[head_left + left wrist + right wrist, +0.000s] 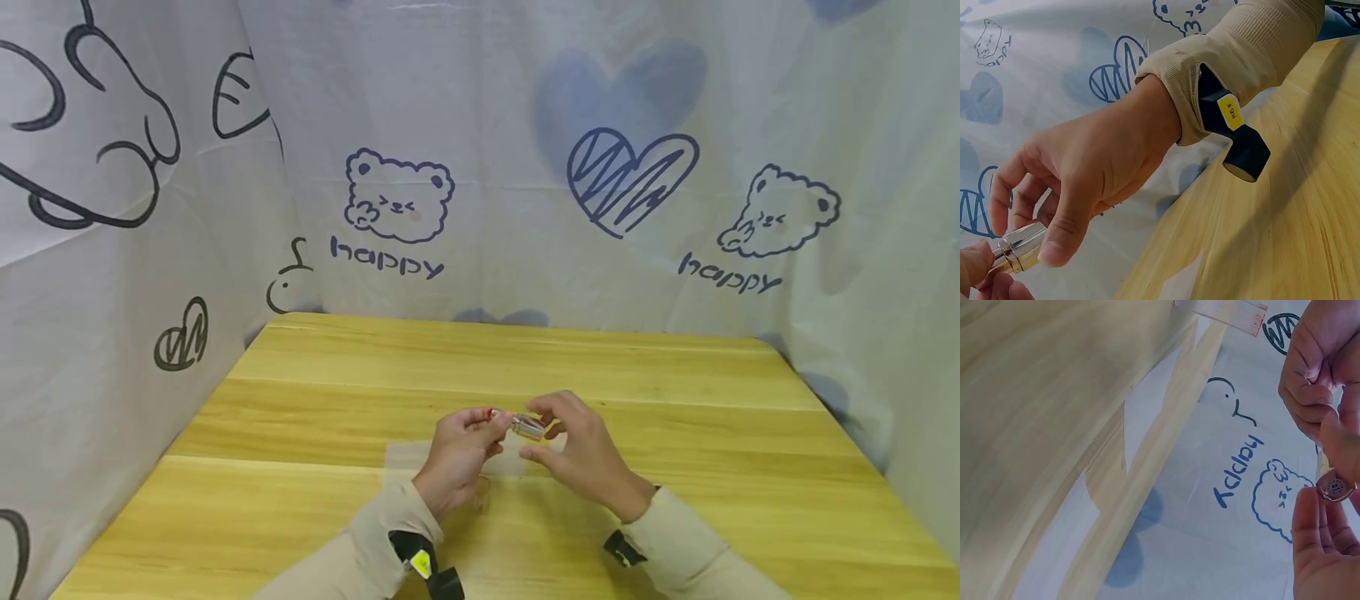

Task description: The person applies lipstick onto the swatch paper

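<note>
My left hand [459, 454] pinches a slim, shiny lipstick tube [527, 427] between thumb and fingers, above the table. A small red part shows at its left end by the fingertips. In the right wrist view the tube's round base [1335, 486] faces the camera and bears a round printed label. My right hand [588, 450] is at the base end, its thumb and fingers spread apart around it. The left wrist view shows the right hand [1097, 156] with its thumb overlapping the silvery tube [1019, 247]. The left hand [1319, 369] partly hides the tube.
A clear plastic piece [1225, 314] with reddish marks lies on the wooden table [300, 500]. A pale, translucent sheet [401, 458] lies under the hands. Printed white cloth [510, 250] hangs along the table's back and sides.
</note>
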A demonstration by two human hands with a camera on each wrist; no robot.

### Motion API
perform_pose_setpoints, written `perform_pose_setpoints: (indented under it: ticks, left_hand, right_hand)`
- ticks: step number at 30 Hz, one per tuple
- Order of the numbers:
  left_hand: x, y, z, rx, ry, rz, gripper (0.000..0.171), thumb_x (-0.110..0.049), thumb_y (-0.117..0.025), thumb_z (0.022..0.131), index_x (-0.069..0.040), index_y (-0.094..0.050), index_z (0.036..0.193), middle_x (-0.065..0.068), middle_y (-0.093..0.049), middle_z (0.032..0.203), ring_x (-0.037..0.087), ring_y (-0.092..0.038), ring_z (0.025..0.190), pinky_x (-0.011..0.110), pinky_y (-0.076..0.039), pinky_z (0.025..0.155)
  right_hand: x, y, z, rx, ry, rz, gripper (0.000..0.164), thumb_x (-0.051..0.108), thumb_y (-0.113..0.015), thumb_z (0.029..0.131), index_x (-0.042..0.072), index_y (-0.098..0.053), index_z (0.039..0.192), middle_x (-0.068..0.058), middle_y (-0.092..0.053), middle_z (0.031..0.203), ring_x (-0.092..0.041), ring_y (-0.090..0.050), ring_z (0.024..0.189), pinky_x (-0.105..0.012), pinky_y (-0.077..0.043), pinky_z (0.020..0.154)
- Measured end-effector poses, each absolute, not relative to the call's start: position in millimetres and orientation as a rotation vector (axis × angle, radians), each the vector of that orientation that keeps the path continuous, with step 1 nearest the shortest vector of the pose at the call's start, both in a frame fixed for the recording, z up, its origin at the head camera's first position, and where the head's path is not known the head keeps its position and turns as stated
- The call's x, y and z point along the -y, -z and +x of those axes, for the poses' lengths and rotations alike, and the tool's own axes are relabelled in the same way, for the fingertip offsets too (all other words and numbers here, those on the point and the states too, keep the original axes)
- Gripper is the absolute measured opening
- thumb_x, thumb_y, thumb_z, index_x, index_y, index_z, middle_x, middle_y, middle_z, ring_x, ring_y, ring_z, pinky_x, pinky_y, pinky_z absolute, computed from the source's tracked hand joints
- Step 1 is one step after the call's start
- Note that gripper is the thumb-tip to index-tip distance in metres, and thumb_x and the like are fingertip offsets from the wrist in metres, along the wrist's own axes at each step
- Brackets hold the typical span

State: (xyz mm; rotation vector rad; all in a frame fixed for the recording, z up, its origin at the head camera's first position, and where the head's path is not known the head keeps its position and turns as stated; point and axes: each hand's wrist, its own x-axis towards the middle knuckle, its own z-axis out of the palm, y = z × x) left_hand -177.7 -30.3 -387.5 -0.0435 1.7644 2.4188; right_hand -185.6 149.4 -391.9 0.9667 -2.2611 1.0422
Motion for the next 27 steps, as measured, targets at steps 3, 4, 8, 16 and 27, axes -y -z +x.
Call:
perform_pose_setpoints:
  ticks: [3,4,8,16,27]
  left_hand:
    - [28.2,386.8,-178.1,-1.751,-2.427,-0.044,0.023,-0.011,-0.067,0.093,0.007,-0.058,0.104,0.004,-0.061,0.087,0.012,-0.057,0.077,0.023,-0.051,0.071]
    - [27.7,386.5,-178.2,-1.748,-2.428,-0.043,0.024,-0.011,-0.067,0.093,0.007,-0.058,0.104,0.004,-0.061,0.087,0.012,-0.057,0.077,0.023,-0.051,0.071]
    - [27.2,385.9,-178.4,-1.737,-2.437,-0.030,0.020,-0.010,-0.067,0.092,0.006,-0.058,0.101,0.004,-0.061,0.088,0.013,-0.057,0.080,0.025,-0.051,0.074]
    - [29.4,393.0,-176.7,-1.717,-2.413,-0.035,0.019,-0.011,-0.068,0.092,0.003,-0.058,0.100,0.005,-0.061,0.091,0.014,-0.058,0.084,0.025,-0.052,0.077]
    - [34.4,387.9,-178.7,-1.778,-2.300,0.030,0.022,-0.016,-0.065,0.095,0.001,-0.055,0.104,0.005,-0.060,0.090,0.015,-0.058,0.082,0.028,-0.052,0.075]
  right_hand:
    - [-150.5,392.6,-186.9,2.226,-1.003,0.978,0.041,-0.003,-0.085,0.068,0.003,-0.062,0.102,-0.006,-0.062,0.094,-0.020,-0.061,0.080,-0.025,-0.055,0.063]
    - [-150.9,392.6,-187.2,2.223,-0.998,0.979,0.038,-0.003,-0.085,0.069,0.003,-0.063,0.100,-0.006,-0.062,0.092,-0.020,-0.062,0.079,-0.024,-0.055,0.063]
    - [-152.9,392.0,-187.9,2.241,-1.013,0.999,0.028,-0.001,-0.079,0.077,0.002,-0.065,0.101,-0.003,-0.065,0.087,-0.014,-0.063,0.074,-0.024,-0.055,0.061]
    - [-155.6,394.4,-186.7,2.332,-1.100,1.050,0.012,0.001,-0.067,0.090,0.000,-0.065,0.102,0.000,-0.067,0.082,-0.005,-0.061,0.068,-0.025,-0.055,0.058]
    - [-156.3,392.1,-189.2,2.381,-1.101,1.035,0.009,0.004,-0.065,0.093,0.001,-0.065,0.101,0.001,-0.065,0.082,-0.005,-0.060,0.068,-0.025,-0.055,0.059]
